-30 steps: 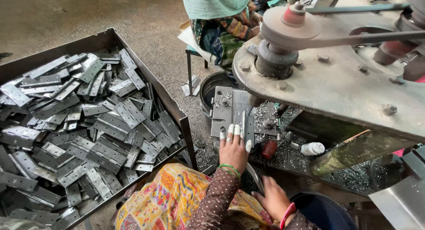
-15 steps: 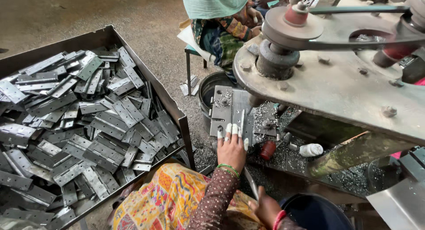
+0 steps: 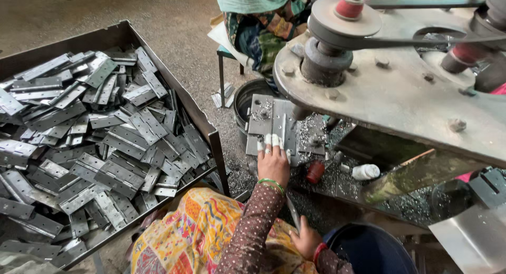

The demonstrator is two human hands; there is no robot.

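Partly our right hand (image 3: 307, 241) hides low, grip unclear; our left hand (image 3: 273, 163) lies flat, taped fingers (image 3: 268, 141) spread on the hinge plate (image 3: 274, 123).

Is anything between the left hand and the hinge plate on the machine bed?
Nothing visible. The left hand already rests on the hinge plate, taped fingertips pressing it flat under the drill spindle. The right hand sits low, apart.

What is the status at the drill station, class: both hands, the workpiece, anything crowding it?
Left hand flat, fingertips pressing the metal hinge plate on the drill table. Right hand low by the lap, apparently empty. Metal shavings around the plate; red cap close beside.
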